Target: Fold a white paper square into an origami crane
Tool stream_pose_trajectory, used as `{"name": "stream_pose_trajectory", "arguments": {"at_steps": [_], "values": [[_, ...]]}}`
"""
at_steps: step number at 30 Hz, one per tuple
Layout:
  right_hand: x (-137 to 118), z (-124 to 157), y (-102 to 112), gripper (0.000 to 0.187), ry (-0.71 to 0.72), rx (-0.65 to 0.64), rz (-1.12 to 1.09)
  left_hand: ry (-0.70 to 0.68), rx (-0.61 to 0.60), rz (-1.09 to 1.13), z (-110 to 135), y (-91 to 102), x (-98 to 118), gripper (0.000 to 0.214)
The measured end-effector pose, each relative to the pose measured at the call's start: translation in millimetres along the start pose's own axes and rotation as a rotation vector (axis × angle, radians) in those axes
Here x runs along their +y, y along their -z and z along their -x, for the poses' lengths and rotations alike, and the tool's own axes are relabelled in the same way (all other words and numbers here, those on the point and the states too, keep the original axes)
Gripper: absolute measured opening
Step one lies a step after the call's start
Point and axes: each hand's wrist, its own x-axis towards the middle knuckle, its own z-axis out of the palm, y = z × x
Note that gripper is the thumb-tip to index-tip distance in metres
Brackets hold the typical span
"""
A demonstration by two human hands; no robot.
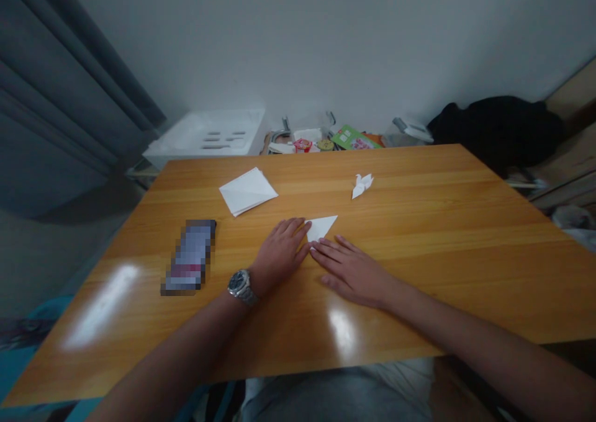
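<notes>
A small folded piece of white paper (321,227) lies flat on the wooden table, with a pointed corner toward the upper right. My left hand (284,248) rests against its left edge, fingers stretched out and fingertips on the paper. From the right, my right hand (351,270) lies with its fingers extended, the fingertips touching the paper's lower edge. Part of the paper is hidden under the fingers. Beyond it sits a folded white paper crane (362,185). A stack of white paper sheets (249,191) lies farther back on the left.
A phone (190,255), blurred out, lies on the table (442,236) left of my hands. Behind the table's far edge are a white plastic tray (209,133), a green packet (352,138) and a dark cloth heap (498,130). A grey curtain (60,99) hangs at the left.
</notes>
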Motion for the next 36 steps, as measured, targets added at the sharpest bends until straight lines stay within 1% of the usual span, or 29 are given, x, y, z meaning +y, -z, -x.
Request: {"name": "stream_pose_trajectory", "arguments": {"at_steps": [3,5,7,9,12,16,22,26,28,30,36], "values": [[8.5,-2.1,6.4,0.051,0.009,0.037,-0.057,0.006,0.013,0.035,0.9,-2.9,-2.7,0.048],[19.4,-6.5,13.1,0.044,-0.052,0.105,-0.11,0.008,0.021,0.058,1.5,-3.6,-4.1,0.048],[33.0,-13.3,19.8,0.039,-0.122,0.201,-0.161,0.002,0.023,0.074,1.5,-3.2,-4.9,0.047],[46.5,-21.7,24.3,0.033,-0.123,0.253,-0.21,-0.007,0.02,0.083,1.0,-2.2,-5.5,0.047],[60.7,-32.8,24.0,0.029,-0.09,0.247,-0.229,-0.023,0.015,0.089,-0.3,-1.1,-6.3,0.048],[64.6,-38.9,16.0,0.026,-0.055,0.219,-0.183,-0.049,0.033,0.119,-1.8,-1.1,-6.6,0.046],[60.6,-34.3,12.6,0.028,-0.015,0.208,-0.118,-0.07,0.033,0.138,-2.3,-0.1,-7.2,0.04],[62.0,-30.0,11.8,0.031,0.012,0.202,-0.13,-0.083,0.014,0.136,-1.1,1.5,-9.4,0.039],[63.5,-28.7,9.7,0.032,0.016,0.207,-0.137,-0.095,0.013,0.142,-0.6,1.4,-10.9,0.042],[64.8,-28.1,7.2,0.032,0.02,0.214,-0.135,-0.103,0.015,0.15,-0.6,0.4,-12.2,0.044],[66.6,-28.0,2.6,0.029,0.043,0.219,-0.116,-0.109,0.007,0.165,-1.8,-3.4,-13.2,0.039]]}}
